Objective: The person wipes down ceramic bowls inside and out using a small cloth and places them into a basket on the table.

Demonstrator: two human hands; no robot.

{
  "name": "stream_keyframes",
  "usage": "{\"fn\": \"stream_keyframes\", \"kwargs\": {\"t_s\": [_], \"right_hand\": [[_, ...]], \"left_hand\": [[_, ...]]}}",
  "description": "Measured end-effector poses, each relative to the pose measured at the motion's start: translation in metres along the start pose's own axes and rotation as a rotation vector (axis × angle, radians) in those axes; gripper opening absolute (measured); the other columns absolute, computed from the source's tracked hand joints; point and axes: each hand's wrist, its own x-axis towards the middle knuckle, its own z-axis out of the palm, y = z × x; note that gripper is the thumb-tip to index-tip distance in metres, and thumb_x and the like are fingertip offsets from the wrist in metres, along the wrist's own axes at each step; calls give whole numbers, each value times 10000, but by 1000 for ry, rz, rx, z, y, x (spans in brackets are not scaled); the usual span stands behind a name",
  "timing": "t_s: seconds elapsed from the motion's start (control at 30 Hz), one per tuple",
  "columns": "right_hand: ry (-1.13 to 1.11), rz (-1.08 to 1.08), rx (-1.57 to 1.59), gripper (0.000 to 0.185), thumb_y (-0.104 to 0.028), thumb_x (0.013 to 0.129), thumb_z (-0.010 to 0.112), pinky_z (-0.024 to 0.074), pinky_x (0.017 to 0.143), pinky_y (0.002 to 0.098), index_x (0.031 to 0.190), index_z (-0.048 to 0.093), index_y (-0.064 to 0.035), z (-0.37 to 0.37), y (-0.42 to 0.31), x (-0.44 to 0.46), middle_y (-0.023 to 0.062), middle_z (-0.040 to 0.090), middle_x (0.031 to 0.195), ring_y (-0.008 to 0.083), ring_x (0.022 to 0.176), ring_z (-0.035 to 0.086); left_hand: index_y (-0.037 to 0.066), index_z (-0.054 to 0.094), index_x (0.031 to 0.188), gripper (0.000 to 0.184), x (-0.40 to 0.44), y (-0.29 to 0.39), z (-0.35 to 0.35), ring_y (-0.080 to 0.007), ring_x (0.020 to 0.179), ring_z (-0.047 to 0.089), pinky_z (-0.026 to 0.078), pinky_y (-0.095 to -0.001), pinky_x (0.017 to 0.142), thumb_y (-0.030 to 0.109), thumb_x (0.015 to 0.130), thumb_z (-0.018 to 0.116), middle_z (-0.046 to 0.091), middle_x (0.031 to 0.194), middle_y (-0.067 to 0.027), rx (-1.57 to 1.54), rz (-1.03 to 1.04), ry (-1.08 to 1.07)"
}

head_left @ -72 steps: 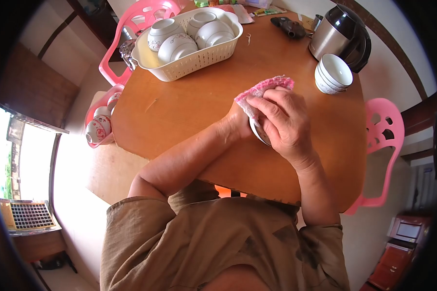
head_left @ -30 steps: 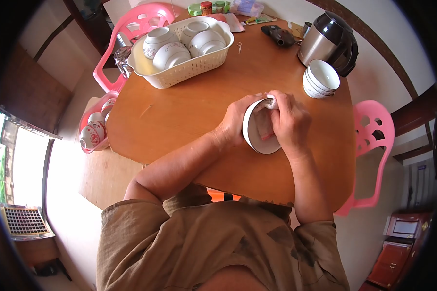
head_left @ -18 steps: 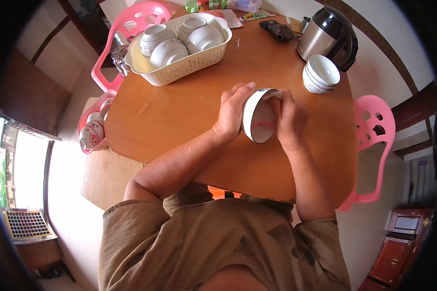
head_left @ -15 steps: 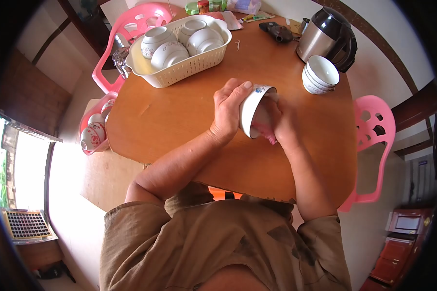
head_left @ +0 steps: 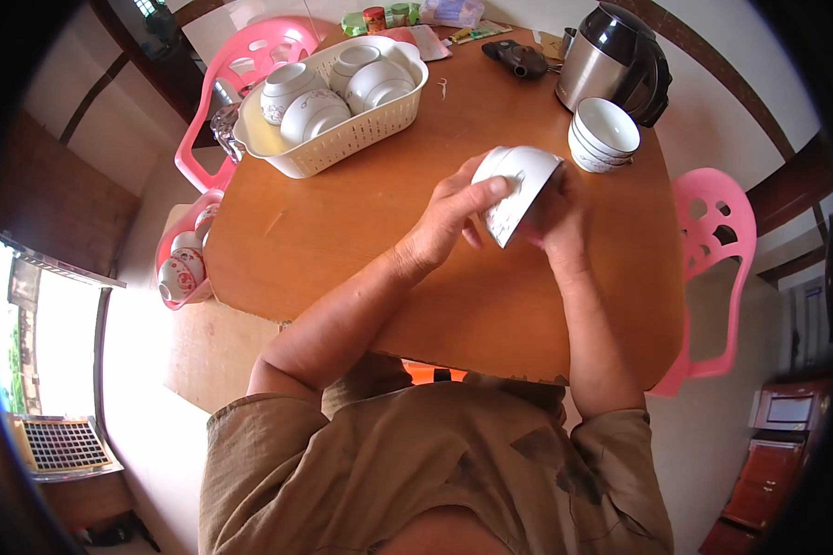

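A white bowl is tilted on its side above the table, its mouth turned to the right. My left hand is closed on it from the left, the thumb lying along the outer wall. My right hand reaches into the bowl's mouth; its fingers are mostly hidden by the rim. Half a second ago a pink cloth showed in that hand, and now only a pinkish trace is visible below it. Several bowls stand nested in a stack just beyond my right hand.
A cream plastic basket holds several upturned white bowls at the table's far left. A steel kettle stands behind the stack. Pink chairs flank the table, and a pink basin of bowls sits at left.
The bowl has been turned in my hands, so its outer wall faces up more. Both hands shifted slightly, and the pink cloth has gone almost out of sight.
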Motion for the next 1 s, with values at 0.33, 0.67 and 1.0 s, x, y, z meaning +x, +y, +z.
{"fn": "stream_keyframes", "kwargs": {"t_s": [0.33, 0.67, 1.0], "right_hand": [[89, -843, -403, 313, -13, 748, 675, 480, 767, 382, 1048, 635, -94, 2, -45, -5, 75, 662, 948, 267, 909, 650], [-102, 55, 109, 251, 50, 845, 568, 532, 791, 307, 1075, 626, -32, 0, -21, -2, 113, 701, 967, 208, 866, 680], [-50, -551, -229, 292, 80, 775, 605, 544, 735, 317, 1038, 631, -45, -2, -25, -2, 108, 695, 973, 248, 866, 688]], "left_hand": [[-64, 584, 1186, 669, 2, -10, 1, -177, 855, 633, 507, -276, 717, 374, 733, 808, 650, 980, -120, -240, -36, -19], [-67, 468, 1346, 820, 0, -5, 3, -235, 1077, 592, 457, -342, 977, 242, 670, 815, 615, 1150, -146, -303, 103, 32], [-55, 456, 1383, 899, 3, -1, -3, -244, 1169, 547, 403, -358, 1049, 238, 603, 793, 581, 1234, -151, -77, -45, -114]]}}
